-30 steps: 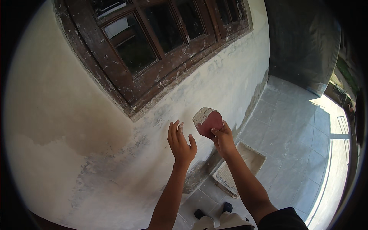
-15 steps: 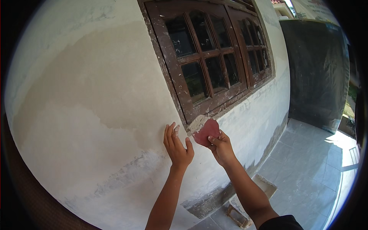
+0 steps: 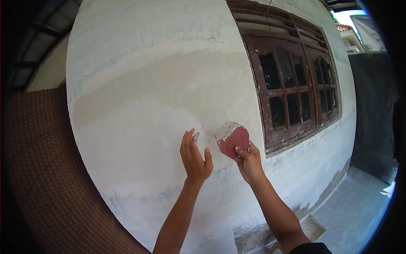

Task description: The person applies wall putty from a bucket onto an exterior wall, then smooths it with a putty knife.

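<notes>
A red, flat putty spreader point(image 3: 236, 143) is pinched between the thumb and fingers of my right hand point(image 3: 250, 164). Pale wet putty point(image 3: 227, 128) coats its upper left edge. My left hand point(image 3: 195, 160) is raised just left of it, fingers stretched and thumb apart, with a whitish smear on one finger. Both hands are in front of the wall point(image 3: 135, 152), which has a large beige damp-looking patch point(image 3: 169, 80) above a whiter area. Whether the spreader touches the wall, I cannot tell.
At the right, a brown wooden window point(image 3: 279, 137) with small panes is set in the wall. Below stands a shallow tray-like thing point(image 3: 314, 228) on grey floor tiles point(image 3: 351, 211). A dark sheet point(image 3: 374, 114) hangs far right; a brown woven screen point(image 3: 38, 169) is at left.
The view has swung left and up, so the window now sits farther right. The spreader has moved from the window's lower corner to the bare wall left of it.
</notes>
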A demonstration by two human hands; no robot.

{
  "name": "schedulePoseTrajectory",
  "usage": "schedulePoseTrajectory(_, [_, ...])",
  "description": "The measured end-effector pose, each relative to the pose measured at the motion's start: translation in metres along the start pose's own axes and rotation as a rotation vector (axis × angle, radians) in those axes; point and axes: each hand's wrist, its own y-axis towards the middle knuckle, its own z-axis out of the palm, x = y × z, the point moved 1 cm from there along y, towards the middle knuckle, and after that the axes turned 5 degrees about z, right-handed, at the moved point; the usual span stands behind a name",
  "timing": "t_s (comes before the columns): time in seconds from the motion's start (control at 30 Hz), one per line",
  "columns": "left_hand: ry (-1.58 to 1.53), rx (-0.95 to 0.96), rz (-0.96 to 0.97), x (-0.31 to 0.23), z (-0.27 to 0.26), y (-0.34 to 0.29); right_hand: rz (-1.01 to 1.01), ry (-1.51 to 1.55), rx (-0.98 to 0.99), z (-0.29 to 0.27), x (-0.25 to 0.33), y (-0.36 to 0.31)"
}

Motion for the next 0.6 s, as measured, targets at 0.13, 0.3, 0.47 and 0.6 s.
schedulePoseTrajectory(0.13, [0.081, -0.018, 0.046, 0.029, -0.051, 0.014, 0.025, 0.046, 0.070, 0.053, -0.019, 0.003])
schedulePoseTrajectory(0.3, [0.157, -0.040, 0.067, 0.058, -0.106, 0.031, 0.067, 0.120, 0.138, 0.115, -0.038, 0.005])
schedulePoseTrajectory(0.47, [0.268, -0.065, 0.060, 0.092, -0.144, 0.039, 0.093, 0.120, 0.253, 0.155, -0.055, 0.024])
schedulePoseTrajectory(0.6, [0.350, -0.045, 0.056, 0.117, -0.165, 0.042, 0.092, 0.115, 0.345, 0.182, -0.069, 0.048])
